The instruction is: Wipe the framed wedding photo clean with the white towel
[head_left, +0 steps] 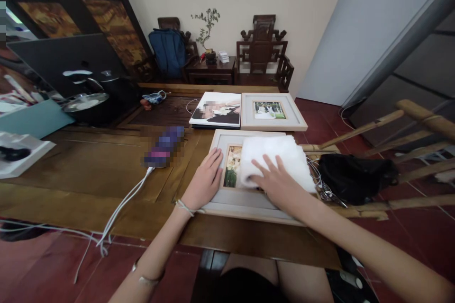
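A grey picture frame [245, 201] with a photo in it lies flat on the wooden table [88, 175] right in front of me. My left hand [206, 180] rests flat on the frame's left edge, fingers stretched out. My right hand [275, 182] presses a folded white cloth [280, 154] onto the frame's glass, fingers spread over the cloth. The cloth covers most of the photo.
Two more pictures lie behind: a frameless photo print [216, 110] and a grey framed photo [272, 111]. A blurred device [163, 147] with a white cable [121, 208] lies to the left. A black bag [355, 177] rests on a bamboo chair at right. Pots stand far left.
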Demonstrator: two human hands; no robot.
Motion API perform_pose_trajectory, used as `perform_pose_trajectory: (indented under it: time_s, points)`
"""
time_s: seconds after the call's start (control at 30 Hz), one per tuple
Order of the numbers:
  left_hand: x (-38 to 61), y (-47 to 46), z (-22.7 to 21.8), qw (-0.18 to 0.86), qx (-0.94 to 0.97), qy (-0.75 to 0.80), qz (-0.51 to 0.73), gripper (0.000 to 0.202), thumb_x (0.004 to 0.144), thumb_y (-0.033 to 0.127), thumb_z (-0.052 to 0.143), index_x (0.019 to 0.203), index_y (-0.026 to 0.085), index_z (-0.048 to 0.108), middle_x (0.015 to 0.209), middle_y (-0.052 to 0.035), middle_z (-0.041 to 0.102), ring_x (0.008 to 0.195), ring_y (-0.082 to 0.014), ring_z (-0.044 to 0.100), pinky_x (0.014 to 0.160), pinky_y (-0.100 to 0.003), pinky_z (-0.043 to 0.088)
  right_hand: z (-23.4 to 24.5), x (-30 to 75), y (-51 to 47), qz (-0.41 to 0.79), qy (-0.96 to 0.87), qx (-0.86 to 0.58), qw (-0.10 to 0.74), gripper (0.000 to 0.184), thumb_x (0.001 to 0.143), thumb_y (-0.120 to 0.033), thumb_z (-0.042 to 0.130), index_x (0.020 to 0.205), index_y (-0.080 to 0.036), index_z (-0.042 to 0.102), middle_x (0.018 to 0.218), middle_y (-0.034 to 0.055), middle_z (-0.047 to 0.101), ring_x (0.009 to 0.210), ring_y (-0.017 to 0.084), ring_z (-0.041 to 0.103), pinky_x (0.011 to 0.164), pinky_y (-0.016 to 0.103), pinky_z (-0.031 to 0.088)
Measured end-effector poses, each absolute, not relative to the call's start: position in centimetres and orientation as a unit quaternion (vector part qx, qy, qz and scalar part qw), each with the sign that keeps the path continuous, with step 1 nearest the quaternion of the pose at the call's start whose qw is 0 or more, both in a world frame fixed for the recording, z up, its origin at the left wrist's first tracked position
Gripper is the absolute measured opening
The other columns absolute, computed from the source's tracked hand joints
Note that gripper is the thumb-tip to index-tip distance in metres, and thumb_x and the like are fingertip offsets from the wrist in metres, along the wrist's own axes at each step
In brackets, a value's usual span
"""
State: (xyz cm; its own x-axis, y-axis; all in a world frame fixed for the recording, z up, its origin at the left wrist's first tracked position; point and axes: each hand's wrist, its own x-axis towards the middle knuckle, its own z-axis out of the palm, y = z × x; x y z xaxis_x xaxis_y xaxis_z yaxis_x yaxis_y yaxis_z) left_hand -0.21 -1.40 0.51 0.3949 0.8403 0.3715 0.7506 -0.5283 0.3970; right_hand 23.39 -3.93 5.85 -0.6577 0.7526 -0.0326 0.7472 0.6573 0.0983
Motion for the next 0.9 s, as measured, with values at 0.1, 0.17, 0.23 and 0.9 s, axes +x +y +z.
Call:
perform_pose_trajectory:
  time_s: [0.1, 0.17, 0.23, 0.9]
  points:
    - [-0.2, -1.4, 0.4, 0.087, 0.828, 0.477, 0.282, 0.045, 0.094, 0.024, 0.033, 0.138, 0.011, 0.038, 0.145, -0.0149, 0.038, 0.138, -0.0238, 0.027, 0.113, -0.047, 0.027, 7.4, 23.0, -8.2, -0.050, 0.923, 0.372, 0.082, 0.048, 0.077, -0.003, 0.053, 0.121, -0.022, 0.058, 0.144, 0.0159, 0.038, 0.129, 0.045, 0.031, 0.098, 0.067, 0.030]
    - [-0.2, -1.4, 0.4, 0.092, 0.826, 0.479, 0.282, 0.046, 0.095, 0.025, 0.032, 0.138, 0.011, 0.037, 0.145, -0.0152, 0.037, 0.138, -0.0238, 0.027, 0.113, -0.047, 0.027, 7.9, 22.5, -9.9, -0.081, 0.930, 0.348, 0.085, 0.045, 0.078, -0.006, 0.054, 0.120, -0.022, 0.058, 0.145, 0.0170, 0.036, 0.129, 0.047, 0.029, 0.096, 0.069, 0.031]
    - [-0.2, -1.5, 0.5, 0.097, 0.824, 0.484, 0.277, 0.046, 0.096, 0.027, 0.030, 0.138, 0.010, 0.037, 0.145, -0.0157, 0.037, 0.138, -0.0236, 0.027, 0.113, -0.047, 0.027, 7.6, 21.8, -10.2, -0.087, 0.937, 0.333, 0.062, 0.040, 0.080, -0.009, 0.053, 0.119, -0.021, 0.060, 0.146, 0.0174, 0.034, 0.131, 0.048, 0.025, 0.096, 0.070, 0.028]
    - [0.0, -1.5, 0.7, 0.117, 0.817, 0.486, 0.287, 0.046, 0.097, 0.033, 0.030, 0.136, 0.012, 0.041, 0.144, -0.0132, 0.040, 0.139, -0.0220, 0.026, 0.114, -0.046, 0.025, 6.3, 20.4, -2.6, -0.017, 0.908, 0.417, 0.045, 0.054, 0.075, 0.003, 0.046, 0.123, -0.018, 0.057, 0.148, 0.0143, 0.030, 0.134, 0.046, 0.018, 0.099, 0.072, 0.021]
